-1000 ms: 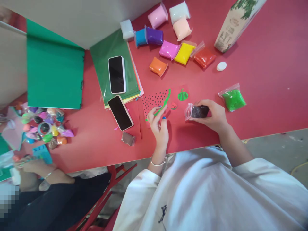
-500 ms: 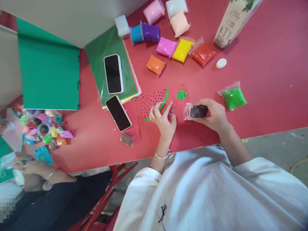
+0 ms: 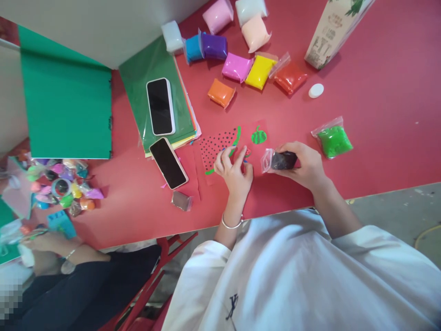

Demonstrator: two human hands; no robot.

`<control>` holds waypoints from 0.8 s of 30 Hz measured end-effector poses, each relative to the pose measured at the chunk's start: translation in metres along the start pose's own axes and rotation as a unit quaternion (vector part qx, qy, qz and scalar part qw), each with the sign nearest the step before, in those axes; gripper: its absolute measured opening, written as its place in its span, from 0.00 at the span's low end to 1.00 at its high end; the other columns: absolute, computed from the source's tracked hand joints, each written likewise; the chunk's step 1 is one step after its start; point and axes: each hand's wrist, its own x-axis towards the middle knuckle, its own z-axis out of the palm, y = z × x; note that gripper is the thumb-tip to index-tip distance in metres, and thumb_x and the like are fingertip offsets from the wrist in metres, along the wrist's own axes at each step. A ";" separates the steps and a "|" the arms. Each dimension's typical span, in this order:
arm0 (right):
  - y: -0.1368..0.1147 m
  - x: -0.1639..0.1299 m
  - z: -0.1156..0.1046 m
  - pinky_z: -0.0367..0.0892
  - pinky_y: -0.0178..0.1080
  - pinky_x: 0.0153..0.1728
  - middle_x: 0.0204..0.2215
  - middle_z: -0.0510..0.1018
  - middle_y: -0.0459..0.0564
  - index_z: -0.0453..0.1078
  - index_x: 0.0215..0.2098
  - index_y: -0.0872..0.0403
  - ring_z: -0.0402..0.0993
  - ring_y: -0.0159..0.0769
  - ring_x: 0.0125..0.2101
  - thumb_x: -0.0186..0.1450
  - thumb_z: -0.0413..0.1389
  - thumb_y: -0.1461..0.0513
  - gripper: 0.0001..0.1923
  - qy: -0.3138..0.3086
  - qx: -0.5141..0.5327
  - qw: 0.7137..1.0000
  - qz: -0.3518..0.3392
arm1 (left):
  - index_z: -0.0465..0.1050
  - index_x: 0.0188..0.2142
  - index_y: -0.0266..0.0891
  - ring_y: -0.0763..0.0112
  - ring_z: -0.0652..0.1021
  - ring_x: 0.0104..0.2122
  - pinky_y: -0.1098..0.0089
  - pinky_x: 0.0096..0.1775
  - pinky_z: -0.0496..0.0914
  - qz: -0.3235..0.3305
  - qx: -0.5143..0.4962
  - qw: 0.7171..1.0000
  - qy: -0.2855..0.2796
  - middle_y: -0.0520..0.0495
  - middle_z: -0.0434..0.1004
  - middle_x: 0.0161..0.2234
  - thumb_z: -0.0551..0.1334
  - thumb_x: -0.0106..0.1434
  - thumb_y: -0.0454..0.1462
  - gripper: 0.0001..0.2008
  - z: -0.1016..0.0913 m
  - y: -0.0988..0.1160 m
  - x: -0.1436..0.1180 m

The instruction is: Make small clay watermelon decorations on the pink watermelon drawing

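Observation:
My right hand (image 3: 305,165) grips a clear zip bag of black clay (image 3: 283,160) between thumb and fingers, its zip end pointing left. My left hand (image 3: 236,172) is open over the red sheet, fingers spread and curved, with nothing seen in it. Under its fingertips lies a watermelon wedge picture (image 3: 218,149) with black seeds and a green rind, partly hidden by the hand. A small red watermelon piece (image 3: 248,152) shows beside the index finger. Further up the sheet is a small round striped green watermelon (image 3: 259,135).
Bags of coloured clay, such as orange (image 3: 221,93), yellow (image 3: 261,72) and green (image 3: 333,140), lie around. Two phones (image 3: 161,106) rest by a paper stack (image 3: 132,69). A carton (image 3: 322,41) stands at the back. At left, another person's hand (image 3: 46,241) is near small clay packets (image 3: 67,201).
The view has shifted very slightly, moving the table items a little left. Both of my hands keep their pose, and the black clay bag stays in my right hand.

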 end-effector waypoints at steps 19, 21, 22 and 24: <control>0.001 0.000 0.001 0.72 0.41 0.37 0.37 0.79 0.48 0.68 0.43 0.47 0.77 0.41 0.36 0.56 0.63 0.49 0.20 0.000 -0.003 1.000 0.012 | 0.76 0.47 0.48 0.55 0.65 0.55 0.54 0.58 0.54 0.013 0.030 0.999 0.030 0.45 0.72 0.51 0.59 0.55 0.33 0.20 -0.001 0.000 -0.003; 0.001 0.000 0.001 0.72 0.41 0.37 0.37 0.79 0.48 0.68 0.43 0.48 0.77 0.40 0.35 0.56 0.63 0.49 0.20 -0.002 -0.004 1.000 0.012 | 0.76 0.47 0.48 0.54 0.65 0.55 0.54 0.58 0.54 0.014 0.031 0.999 0.030 0.45 0.72 0.51 0.59 0.55 0.33 0.20 -0.001 -0.001 -0.003; 0.001 0.001 0.001 0.72 0.41 0.37 0.37 0.79 0.48 0.68 0.43 0.48 0.77 0.40 0.35 0.56 0.63 0.49 0.21 -0.003 -0.003 1.000 0.010 | 0.76 0.47 0.48 0.54 0.65 0.55 0.53 0.58 0.54 0.016 0.031 0.999 0.028 0.45 0.73 0.51 0.59 0.55 0.33 0.20 -0.001 -0.001 -0.004; 0.001 0.000 0.002 0.71 0.40 0.36 0.37 0.79 0.48 0.68 0.43 0.48 0.77 0.40 0.35 0.56 0.63 0.48 0.21 -0.002 0.001 1.000 0.008 | 0.76 0.46 0.49 0.54 0.65 0.55 0.53 0.58 0.53 0.020 0.032 0.999 0.022 0.46 0.73 0.50 0.60 0.55 0.33 0.20 0.000 -0.002 -0.004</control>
